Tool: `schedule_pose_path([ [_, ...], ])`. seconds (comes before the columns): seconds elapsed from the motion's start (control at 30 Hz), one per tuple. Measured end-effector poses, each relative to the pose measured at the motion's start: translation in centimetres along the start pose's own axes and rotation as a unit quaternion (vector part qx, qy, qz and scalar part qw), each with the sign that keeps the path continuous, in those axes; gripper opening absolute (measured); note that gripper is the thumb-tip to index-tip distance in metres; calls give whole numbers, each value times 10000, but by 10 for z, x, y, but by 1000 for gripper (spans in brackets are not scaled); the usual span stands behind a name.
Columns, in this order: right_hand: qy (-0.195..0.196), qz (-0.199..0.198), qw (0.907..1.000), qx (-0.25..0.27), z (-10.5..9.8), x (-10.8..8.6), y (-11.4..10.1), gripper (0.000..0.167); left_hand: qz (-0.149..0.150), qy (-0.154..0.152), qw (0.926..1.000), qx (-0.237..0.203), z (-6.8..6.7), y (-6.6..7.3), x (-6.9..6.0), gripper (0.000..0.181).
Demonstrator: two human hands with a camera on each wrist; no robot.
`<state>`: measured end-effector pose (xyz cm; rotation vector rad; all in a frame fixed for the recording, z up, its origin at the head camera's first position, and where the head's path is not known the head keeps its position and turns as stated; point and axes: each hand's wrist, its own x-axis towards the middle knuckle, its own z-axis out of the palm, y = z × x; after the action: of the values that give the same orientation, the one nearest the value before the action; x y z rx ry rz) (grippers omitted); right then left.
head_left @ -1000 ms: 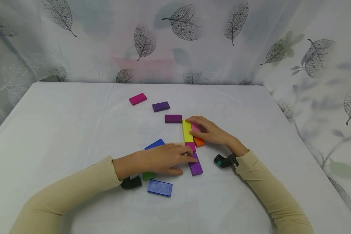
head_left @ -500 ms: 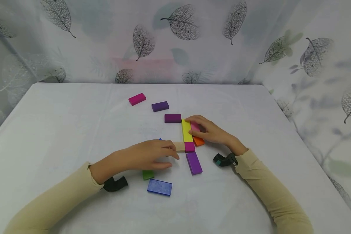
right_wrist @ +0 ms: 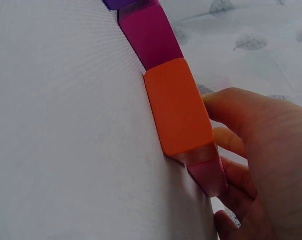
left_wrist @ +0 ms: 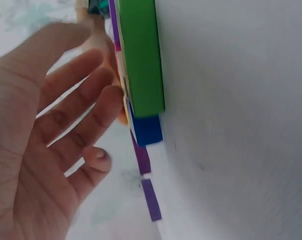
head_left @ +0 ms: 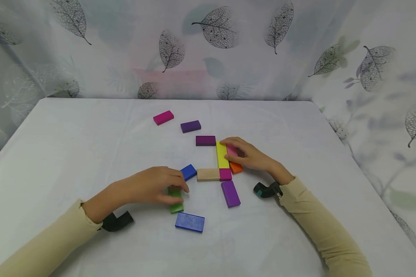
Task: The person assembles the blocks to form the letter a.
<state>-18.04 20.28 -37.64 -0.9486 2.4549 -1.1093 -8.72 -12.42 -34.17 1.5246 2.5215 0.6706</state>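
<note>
In the head view my left hand [head_left: 152, 186] hovers with loosely bent fingers over a green wooden block [head_left: 176, 207], partly hiding it. The left wrist view shows the green block [left_wrist: 141, 60] beside the fingers, with nothing gripped. Just past the fingertips lies a blue block [head_left: 189, 172]. My right hand [head_left: 253, 157] rests at a row of blocks, its thumb and index finger touching a yellow block [head_left: 222, 156]. Beneath that hand are a pink block [head_left: 231, 149] and an orange block [head_left: 236, 168]. In the right wrist view the thumb lies along the orange block's [right_wrist: 178, 107] upper edge.
A beige block [head_left: 208, 175] joins a magenta one [head_left: 225, 174] below the yellow block. A violet block [head_left: 230, 194] and a bluish block [head_left: 190, 222] lie nearer. Dark purple [head_left: 205, 141], purple [head_left: 190, 126] and hot pink [head_left: 163, 117] blocks lie farther back on the white table [head_left: 90, 154].
My left hand has moved left, from over the violet and magenta blocks to over the green one, uncovering the beige and blue blocks. My right hand has stayed in place.
</note>
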Motion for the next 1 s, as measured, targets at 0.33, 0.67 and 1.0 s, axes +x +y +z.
schedule_pose_path([
  [0.33,-41,24,10000,26,2,0,1,51,-355,826,9939,-638,-7,-36,3,13],
  [0.67,-11,97,10000,6,0,-2,2,51,-626,1699,9767,-1156,-17,-78,14,18],
  [1.0,15,-20,10000,-24,0,-1,1,50,-1364,2687,9430,-1411,-25,-109,15,19],
])
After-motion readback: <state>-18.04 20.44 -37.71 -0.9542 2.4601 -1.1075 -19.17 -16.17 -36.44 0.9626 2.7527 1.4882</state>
